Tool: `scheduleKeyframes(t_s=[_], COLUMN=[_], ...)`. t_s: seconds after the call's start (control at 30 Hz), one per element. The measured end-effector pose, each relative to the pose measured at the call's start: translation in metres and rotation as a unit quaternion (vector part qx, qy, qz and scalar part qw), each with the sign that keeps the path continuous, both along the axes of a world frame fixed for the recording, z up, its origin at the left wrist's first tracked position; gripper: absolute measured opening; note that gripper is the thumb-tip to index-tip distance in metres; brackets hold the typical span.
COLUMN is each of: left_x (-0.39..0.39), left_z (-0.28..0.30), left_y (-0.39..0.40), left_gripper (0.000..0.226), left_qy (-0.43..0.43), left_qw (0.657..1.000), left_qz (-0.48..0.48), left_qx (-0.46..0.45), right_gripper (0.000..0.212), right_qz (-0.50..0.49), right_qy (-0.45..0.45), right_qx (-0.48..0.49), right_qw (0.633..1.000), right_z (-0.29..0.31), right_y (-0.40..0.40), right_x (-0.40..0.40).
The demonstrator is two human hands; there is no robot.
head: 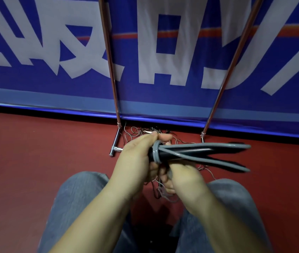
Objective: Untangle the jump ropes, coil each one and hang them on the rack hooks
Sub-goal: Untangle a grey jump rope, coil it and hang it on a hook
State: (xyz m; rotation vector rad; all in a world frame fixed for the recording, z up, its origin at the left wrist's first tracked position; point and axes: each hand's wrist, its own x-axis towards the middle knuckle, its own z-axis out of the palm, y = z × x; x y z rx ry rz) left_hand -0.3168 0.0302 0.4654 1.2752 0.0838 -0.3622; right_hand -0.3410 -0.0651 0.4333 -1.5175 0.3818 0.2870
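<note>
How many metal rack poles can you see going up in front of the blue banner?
2: the left pole rises from the red floor left of centre; the right pole leans up toward the top right. Others may be out of frame.

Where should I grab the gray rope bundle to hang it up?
Hold the gray rope bundle at its wrapped end, coming from the left as the left hand does. The wraps bind the strands there, while the loops on the right splay loose.

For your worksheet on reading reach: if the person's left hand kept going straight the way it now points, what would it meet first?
The left hand, gripping the bundled grey jump rope, points away toward the banner. First in line is probably the tangle of thin wire ropes on the red floor, though depth is unclear.
</note>
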Motion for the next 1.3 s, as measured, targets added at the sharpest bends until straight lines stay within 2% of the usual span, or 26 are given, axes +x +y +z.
scheduleKeyframes(t_s=[0.07,0.17,0.23,0.33,0.47,0.6,0.7,0.8,0.87,0.93,1.0,1.07,1.1,1.17,1.23,1.3], left_x=[0.001,0.008,0.014,0.022,0.027,0.024,0.020,0.015,0.012,0.009,0.005,0.001,-0.001,-0.003,-0.001,0.006], left_z=[0.002,-0.004,-0.016,-0.031,-0.036,-0.030,-0.019,-0.008,-0.003,0.000,0.004,0.011,0.013,0.015,0.010,0.000], left_y=[0.003,0.013,0.023,0.034,0.042,0.049,0.050,0.051,0.049,0.046,0.042,0.036,0.031,0.023,0.017,0.017], left_gripper=[0.032,0.034,0.036,0.037,0.037,0.027,0.018,0.019,0.024,0.027,0.022,0.019,0.022,0.026,0.029,0.031], left_qy=[-0.025,-0.067,-0.109,-0.185,-0.202,-0.245,-0.262,-0.256,-0.252,-0.228,-0.200,-0.162,-0.141,-0.106,-0.081,-0.088], left_qw=[0.999,0.990,0.974,0.929,0.884,0.865,0.865,0.901,0.917,0.938,0.957,0.974,0.982,0.992,0.997,0.994], left_qz=[0.044,0.101,0.128,0.151,0.104,-0.003,-0.113,-0.144,-0.152,-0.161,-0.161,-0.141,-0.121,-0.068,-0.010,0.041], left_qx=[0.013,0.068,0.152,0.281,0.409,0.439,0.413,0.320,0.268,0.204,0.132,0.069,0.045,0.015,0.011,0.050], right_gripper=[0.059,0.047,0.046,0.029,0.014,0.008,0.001,0.017,0.026,0.033,0.038,0.052,0.051,0.041,0.047,0.056], right_qz=[0.033,0.098,0.138,0.167,0.166,0.140,0.104,0.125,0.152,0.153,0.108,0.049,0.029,-0.005,-0.021,0.001], right_qy=[-0.035,-0.083,-0.099,-0.145,-0.210,-0.231,-0.233,-0.157,-0.091,-0.043,-0.001,0.011,0.004,0.004,0.001,-0.026], right_qx=[-0.056,-0.096,-0.124,-0.205,-0.277,-0.315,-0.274,-0.134,-0.024,0.074,0.175,0.291,0.322,0.277,0.176,0.076], right_qw=[0.997,0.987,0.978,0.953,0.923,0.910,0.927,0.970,0.984,0.984,0.979,0.955,0.946,0.961,0.984,0.997], right_z=[-0.001,0.000,0.001,0.007,0.021,0.031,0.027,0.022,0.020,0.017,0.010,0.006,0.005,0.002,0.000,0.001], right_y=[0.003,0.010,0.012,0.011,-0.002,-0.020,-0.028,-0.027,-0.024,-0.021,-0.016,-0.008,-0.002,0.007,0.013,0.016], right_x=[0.001,-0.003,-0.010,-0.019,-0.017,-0.005,0.002,0.002,-0.001,-0.003,-0.004,-0.003,-0.002,0.001,0.001,-0.003])
